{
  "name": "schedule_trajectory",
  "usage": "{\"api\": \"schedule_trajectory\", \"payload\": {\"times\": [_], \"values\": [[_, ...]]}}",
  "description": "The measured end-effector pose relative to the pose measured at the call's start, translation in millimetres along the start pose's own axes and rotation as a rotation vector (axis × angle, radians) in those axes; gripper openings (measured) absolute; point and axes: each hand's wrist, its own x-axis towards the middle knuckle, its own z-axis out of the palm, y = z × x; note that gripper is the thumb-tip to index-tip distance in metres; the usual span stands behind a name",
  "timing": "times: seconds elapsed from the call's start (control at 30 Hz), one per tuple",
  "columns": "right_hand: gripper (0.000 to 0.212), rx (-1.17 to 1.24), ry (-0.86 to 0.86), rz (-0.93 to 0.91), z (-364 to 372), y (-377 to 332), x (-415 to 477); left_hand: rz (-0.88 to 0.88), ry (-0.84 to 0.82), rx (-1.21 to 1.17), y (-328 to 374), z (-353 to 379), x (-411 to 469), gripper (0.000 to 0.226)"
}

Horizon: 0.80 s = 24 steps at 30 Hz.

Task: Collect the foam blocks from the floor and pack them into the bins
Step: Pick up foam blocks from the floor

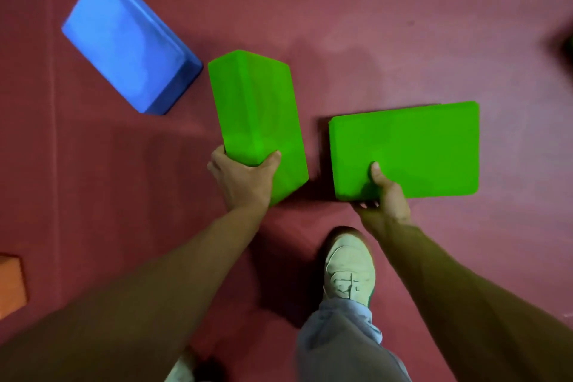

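Two green foam blocks are in my hands above the dark red floor. My left hand [245, 178] grips the near end of the left green block [257, 115], which is tilted on its long edge. My right hand [384, 192] pinches the near edge of the right green block [406, 149], thumb on its broad top face and fingers underneath. A blue foam block [124, 40] lies on the floor at the upper left, just beyond the left green block. No bin is in view.
An orange block [11, 284] shows at the left edge. My foot in a pale shoe [348, 267] stands on the red floor mat [372, 25] below the right block. A dark object [566, 46] sits at the right edge.
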Motion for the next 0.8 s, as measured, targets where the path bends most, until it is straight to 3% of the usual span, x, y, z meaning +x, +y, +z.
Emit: {"api": "schedule_trajectory", "payload": {"times": [0.1,0.3,0.47,0.67,0.8], "values": [[0.063,-0.056,-0.019,-0.003,-1,-1,-6,-0.021,-0.006,0.01,0,-4,3,0.088],[0.065,-0.283,-0.003,-0.177,19,-27,-58,-0.079,-0.004,-0.01,11,-50,-18,0.091],[0.101,-0.678,-0.108,-0.549,66,-62,-141,-0.097,0.056,-0.021,37,-137,-47,0.093],[0.072,-1.004,-0.276,-0.827,127,-75,-291,-0.244,0.114,-0.157,74,-263,-92,0.093],[0.094,-1.156,-0.283,-0.939,133,-61,-379,-0.353,0.196,-0.277,90,-341,-137,0.089]]}}
